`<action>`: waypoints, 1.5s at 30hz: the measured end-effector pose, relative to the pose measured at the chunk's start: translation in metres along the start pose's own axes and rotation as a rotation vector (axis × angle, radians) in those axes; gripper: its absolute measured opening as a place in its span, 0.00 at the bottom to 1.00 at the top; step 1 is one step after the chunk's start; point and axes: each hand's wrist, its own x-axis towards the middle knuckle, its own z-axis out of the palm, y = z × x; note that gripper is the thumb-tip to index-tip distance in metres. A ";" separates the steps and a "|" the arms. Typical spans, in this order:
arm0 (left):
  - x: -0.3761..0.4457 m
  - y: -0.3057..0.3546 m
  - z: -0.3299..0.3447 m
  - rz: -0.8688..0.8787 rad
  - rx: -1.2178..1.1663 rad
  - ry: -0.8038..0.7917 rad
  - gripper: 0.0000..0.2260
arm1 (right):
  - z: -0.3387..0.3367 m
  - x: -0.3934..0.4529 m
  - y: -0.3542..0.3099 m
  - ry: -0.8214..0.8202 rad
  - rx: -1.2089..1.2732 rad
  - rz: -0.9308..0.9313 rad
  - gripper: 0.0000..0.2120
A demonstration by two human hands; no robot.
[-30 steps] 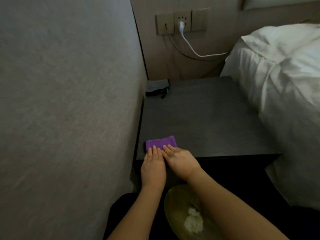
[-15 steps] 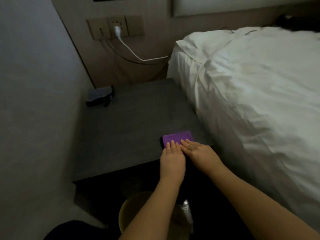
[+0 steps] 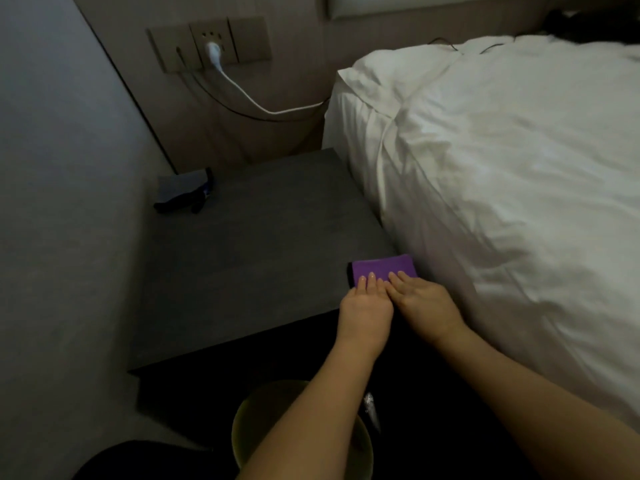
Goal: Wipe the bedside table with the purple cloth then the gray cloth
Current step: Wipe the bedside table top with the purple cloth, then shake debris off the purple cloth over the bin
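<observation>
A folded purple cloth (image 3: 384, 267) lies flat on the dark bedside table (image 3: 256, 258), at its front right corner beside the bed. My left hand (image 3: 365, 308) and my right hand (image 3: 424, 301) lie side by side, fingers straight, fingertips pressing on the near half of the cloth. A folded gray cloth (image 3: 183, 188) sits at the table's back left corner against the wall, on top of something dark.
A white bed (image 3: 502, 174) borders the table's right side. The wall runs along the left. A socket panel (image 3: 211, 41) with a white cable hangs behind. A yellowish bin (image 3: 249, 420) stands on the floor below the table's front edge.
Both hands have slid the purple cloth along the table's front edge from the left corner to the right corner. The view has swung right with them.
</observation>
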 end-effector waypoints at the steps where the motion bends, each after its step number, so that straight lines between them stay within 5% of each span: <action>1: -0.005 -0.003 -0.001 -0.006 -0.013 -0.030 0.21 | -0.002 0.000 -0.005 0.016 -0.008 -0.008 0.20; 4: -0.031 -0.015 0.002 -0.039 -0.052 -0.024 0.23 | -0.010 0.003 -0.027 0.049 -0.003 -0.062 0.19; 7: -0.060 -0.040 0.001 -0.092 -0.151 0.146 0.22 | -0.013 0.010 -0.059 0.038 0.027 -0.112 0.17; 11: -0.103 -0.067 -0.015 -0.814 -0.919 0.417 0.14 | -0.017 0.008 -0.095 0.005 0.142 -0.084 0.10; 13: -0.113 -0.079 -0.021 -1.104 -1.369 0.274 0.16 | -0.018 0.000 -0.105 -0.022 0.209 -0.078 0.15; 16: -0.116 -0.092 -0.017 -1.103 -1.676 -0.005 0.19 | -0.024 -0.017 -0.119 -0.018 0.228 -0.157 0.07; 20: -0.117 -0.094 -0.005 -0.998 -1.467 -0.109 0.02 | -0.031 -0.024 -0.131 -0.132 0.224 -0.204 0.10; 25: -0.124 -0.095 0.008 -0.767 -1.062 -0.043 0.06 | -0.044 -0.017 -0.119 -0.344 0.432 -0.121 0.27; 29: -0.143 -0.093 0.030 -0.783 -0.810 -0.115 0.05 | -0.045 -0.010 -0.097 -0.314 0.421 0.016 0.18; 41: -0.146 -0.076 0.046 -0.689 -0.602 -0.019 0.11 | -0.024 -0.023 -0.079 -0.410 0.354 0.133 0.16; 45: -0.151 -0.069 0.054 -0.534 -0.498 -0.013 0.13 | -0.026 -0.023 -0.067 -0.501 0.251 0.127 0.17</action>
